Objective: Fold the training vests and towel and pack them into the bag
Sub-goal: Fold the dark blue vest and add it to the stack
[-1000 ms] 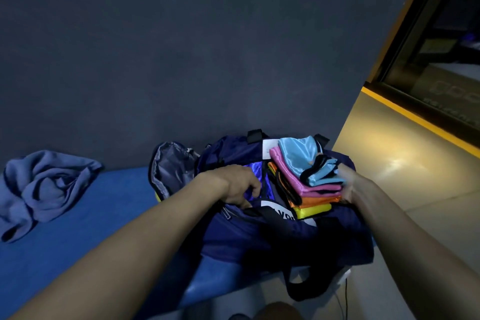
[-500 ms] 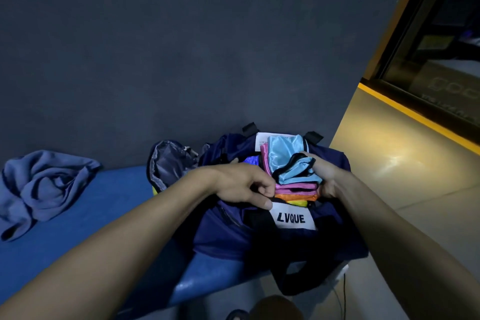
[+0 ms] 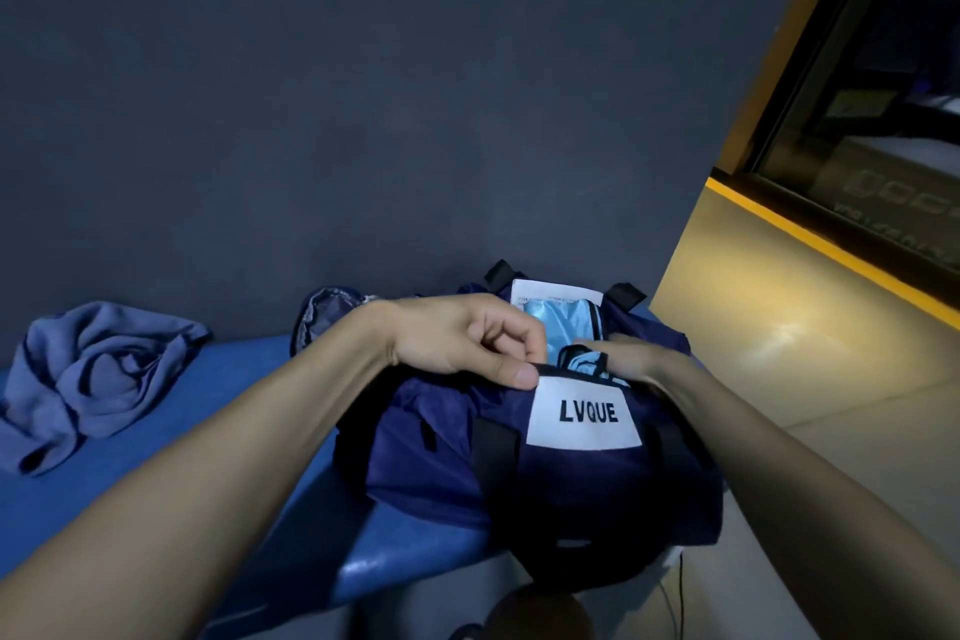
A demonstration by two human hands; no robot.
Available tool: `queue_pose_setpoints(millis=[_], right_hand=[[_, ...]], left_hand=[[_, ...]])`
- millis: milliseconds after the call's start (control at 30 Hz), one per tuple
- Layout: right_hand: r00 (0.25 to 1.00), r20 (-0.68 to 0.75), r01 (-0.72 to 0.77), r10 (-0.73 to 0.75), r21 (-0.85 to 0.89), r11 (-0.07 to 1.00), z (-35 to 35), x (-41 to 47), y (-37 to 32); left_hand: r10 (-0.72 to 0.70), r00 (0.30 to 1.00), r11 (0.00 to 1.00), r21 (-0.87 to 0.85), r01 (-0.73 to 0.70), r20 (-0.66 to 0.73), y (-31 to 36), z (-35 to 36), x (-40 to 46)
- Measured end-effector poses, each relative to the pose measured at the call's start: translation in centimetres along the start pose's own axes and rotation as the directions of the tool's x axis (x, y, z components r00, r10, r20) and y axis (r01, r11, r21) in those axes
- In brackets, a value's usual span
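Hands (image 3: 467, 343) apparently on upright bag (image 3: 571, 473)

Your view is dim and bluish; warm glare pools on the floor (image 3: 779, 343) at right, edges bow, forearms blur.

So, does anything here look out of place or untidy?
Yes. The towel lies crumpled, not folded, on the blue bench, apart from the bag. Inside the bag, the light blue vest looks neatly folded.

Dark grey wall (image 3: 363, 94), blue bench (image 3: 249, 369), glossy floor (image 3: 805, 343).
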State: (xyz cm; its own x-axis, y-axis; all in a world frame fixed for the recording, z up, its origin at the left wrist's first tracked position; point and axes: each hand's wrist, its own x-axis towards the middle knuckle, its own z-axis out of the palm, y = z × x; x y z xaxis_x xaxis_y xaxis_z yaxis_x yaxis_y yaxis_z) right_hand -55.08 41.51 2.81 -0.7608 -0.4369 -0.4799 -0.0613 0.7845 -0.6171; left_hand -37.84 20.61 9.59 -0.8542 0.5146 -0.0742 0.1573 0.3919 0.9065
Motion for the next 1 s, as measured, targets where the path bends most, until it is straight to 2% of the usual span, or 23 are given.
queue_pose_setpoints(millis=[67, 100, 167, 233, 300, 367, 433, 467, 533, 633, 700, 733, 800, 900, 967, 1000], right_hand=[[0.999, -0.038, 0.033, -0.035, -0.044, 0.998, -0.1, -0.7, -0.2], [0.999, -0.035, 0.026, -0.029, -0.088, 0.996, -0.3, -0.9, -0.3], [1.0, 0.011, -0.01, 0.012, -0.118, 0.993, -1.3, -1.2, -0.4], [0.997, 0.049, -0.048, 0.056, -0.145, 0.988, -2.3, -1.5, -0.6], [0.998, 0.016, -0.056, 0.063, -0.274, 0.96, -3.2, -1.7, -1.2], [0.999, -0.053, -0.017, -0.002, -0.351, 0.936, -3.5, -1.7, -1.8], [0.995, -0.063, 0.049, -0.077, -0.357, 0.933, -3.5, -1.4, -2.1], [0.995, -0.053, 0.063, -0.09, -0.377, 0.924, -3.3, -1.4, -2.2], [0.993, -0.064, 0.063, -0.098, -0.41, 0.91, -3.1, -1.0, -1.7], [0.995, -0.05, 0.051, -0.085, -0.48, 0.876, -3.5, -1.3, -1.4], [0.982, -0.105, 0.074, -0.157, -0.549, 0.833, -3.9, -1.6, -2.1], [0.97, -0.133, 0.106, -0.205, -0.53, 0.841, -3.9, -1.6, -2.6], [0.97, -0.169, 0.098, -0.175, -0.388, 0.916, -3.4, -1.3, -3.8], [0.993, -0.093, -0.086, 0.067, -0.222, 0.971, -2.2, -1.2, -4.2], [0.988, -0.017, -0.156, 0.156, 0.0, 0.988, -2.1, 0.1, -2.6], [0.985, -0.028, -0.166, 0.17, 0.107, 0.98, -2.3, 2.1, -1.1]], left_hand=[[0.019, 1.0, 0.999, -0.03, -0.019, -0.007, 0.5, 0.2, 0.5], [-0.015, 1.0, 1.0, -0.014, 0.014, -0.009, 0.5, 0.4, 0.9], [-0.125, 0.991, 0.979, 0.157, 0.129, -0.037, 0.2, 0.6, 1.9], [-0.206, 0.978, 0.912, 0.355, 0.207, -0.041, 0.1, 1.2, 2.8], [-0.22, 0.974, 0.925, 0.306, 0.225, -0.05, 0.5, 1.9, 3.6], [-0.215, 0.949, 0.944, 0.2, 0.263, -0.229, 0.5, 2.1, 4.7], [-0.165, 0.878, 0.922, 0.246, 0.299, -0.449, -0.3, 1.7, 6.2], [-0.162, 0.85, 0.893, 0.292, 0.343, -0.501, -0.9, 1.6, 6.9], [-0.195, 0.86, 0.838, 0.375, 0.396, -0.472, -1.5, 2.0, 7.8], [-0.195, 0.892, 0.807, 0.45, 0.383, -0.409, -2.4, 3.5, 8.1], [-0.189, 0.885, 0.774, 0.49, 0.401, -0.425, -3.0, 4.3, 8.0], [-0.197, 0.883, 0.754, 0.51, 0.415, -0.427, -3.2, 4.5, 8.0], [-0.205, 0.881, 0.728, 0.535, 0.429, -0.427, -3.5, 4.6, 7.8], [-0.176, 0.894, 0.684, 0.602, 0.412, -0.411, -3.4, 4.6, 7.9], [-0.145, 0.906, 0.64, 0.661, 0.392, -0.397, -3.2, 4.5, 8.4], [-0.138, 0.912, 0.621, 0.683, 0.384, -0.387, -3.2, 4.4, 8.6]])
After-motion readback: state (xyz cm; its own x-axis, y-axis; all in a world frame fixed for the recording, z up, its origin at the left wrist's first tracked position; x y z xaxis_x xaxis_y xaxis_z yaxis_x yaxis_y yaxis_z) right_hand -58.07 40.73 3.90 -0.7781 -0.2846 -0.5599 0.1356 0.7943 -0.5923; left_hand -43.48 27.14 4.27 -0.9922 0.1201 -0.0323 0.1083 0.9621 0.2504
